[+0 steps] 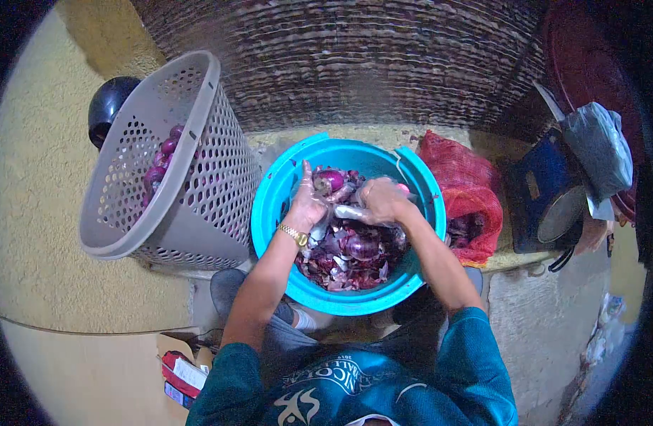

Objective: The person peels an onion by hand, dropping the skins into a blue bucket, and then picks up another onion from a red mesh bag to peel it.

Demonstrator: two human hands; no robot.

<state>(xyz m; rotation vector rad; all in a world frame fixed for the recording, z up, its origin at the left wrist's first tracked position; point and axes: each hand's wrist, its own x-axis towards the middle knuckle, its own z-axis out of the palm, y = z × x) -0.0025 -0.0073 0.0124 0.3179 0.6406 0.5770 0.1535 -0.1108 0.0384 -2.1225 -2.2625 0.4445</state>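
Turquoise on the basin [273, 206] under both hands. Deep purple on the onion [328, 180] at the left hand [309, 202]; purple, maroon and pale flecks in the peels [351, 259] beneath the right hand [383, 200]. Grey with rows of holes on the basket [199, 206] to their left. Red mesh on the sack [461, 184] to their right. Brown woven ribs on the mat [355, 64] beyond.

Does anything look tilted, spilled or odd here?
The grey basket leans steeply instead of standing upright, with onions lying inside. The peels all seem to lie inside the basin.
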